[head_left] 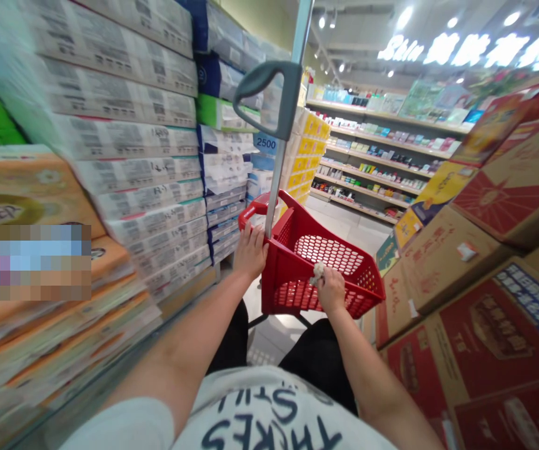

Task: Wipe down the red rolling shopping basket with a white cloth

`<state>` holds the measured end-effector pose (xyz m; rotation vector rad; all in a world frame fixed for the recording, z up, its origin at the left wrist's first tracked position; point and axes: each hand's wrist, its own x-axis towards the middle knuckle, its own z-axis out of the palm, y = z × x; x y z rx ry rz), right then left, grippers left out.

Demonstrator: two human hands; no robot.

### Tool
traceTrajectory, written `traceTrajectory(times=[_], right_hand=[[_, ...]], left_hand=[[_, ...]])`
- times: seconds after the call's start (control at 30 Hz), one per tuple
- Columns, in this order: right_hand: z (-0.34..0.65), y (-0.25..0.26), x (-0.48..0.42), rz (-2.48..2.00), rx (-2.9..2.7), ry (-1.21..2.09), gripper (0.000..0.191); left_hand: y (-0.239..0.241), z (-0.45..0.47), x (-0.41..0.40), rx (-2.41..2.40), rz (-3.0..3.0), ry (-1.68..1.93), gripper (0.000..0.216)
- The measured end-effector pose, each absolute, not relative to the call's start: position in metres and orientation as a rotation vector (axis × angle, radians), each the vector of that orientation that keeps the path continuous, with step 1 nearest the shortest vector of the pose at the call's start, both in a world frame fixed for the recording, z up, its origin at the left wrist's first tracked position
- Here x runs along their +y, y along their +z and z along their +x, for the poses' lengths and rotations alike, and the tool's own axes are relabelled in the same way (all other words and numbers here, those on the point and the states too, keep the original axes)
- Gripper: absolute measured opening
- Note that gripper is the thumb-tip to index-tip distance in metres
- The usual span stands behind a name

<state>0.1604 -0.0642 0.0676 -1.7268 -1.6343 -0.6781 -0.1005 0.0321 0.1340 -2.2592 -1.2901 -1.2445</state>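
A red plastic shopping cart [273, 272] with perforated walls stands right in front of me, its basket tilted in view. My left hand [251, 253] lies over its near left corner, fingers curled on the red edge beside the metal pole [276, 181]. At the near rim further right is my right hand [332, 290], fingers bent around a small crumpled whitish thing [318, 273] whose kind I cannot make out. Partway up the pole sits a grey looped handle [289, 100], which neither hand touches. I see no goods inside the visible part of the basket.
Tall stacks of plastic-wrapped packs [147, 137] line the left side, with orange packs [20, 187] nearer me. Cardboard cartons [448, 250] are piled close on the right. Ahead, a tiled floor [344, 215] leads to shelves of small products [377, 153].
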Motion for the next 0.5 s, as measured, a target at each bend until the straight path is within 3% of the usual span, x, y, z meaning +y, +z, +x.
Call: traceTrajectory(times=[0.3, 0.5], right_hand=[[0.147, 0.064, -0.063, -1.708, -1.643, -0.69, 0.034], [0.145, 0.057, -0.06, -1.555, -1.729, -0.855, 0.035]], left_hand=[[0.151, -0.107, 0.058, -1.335, -2.299, -1.028, 0.048], [0.146, -0.113, 0.053, -1.171, -2.208, -1.107, 0.053]])
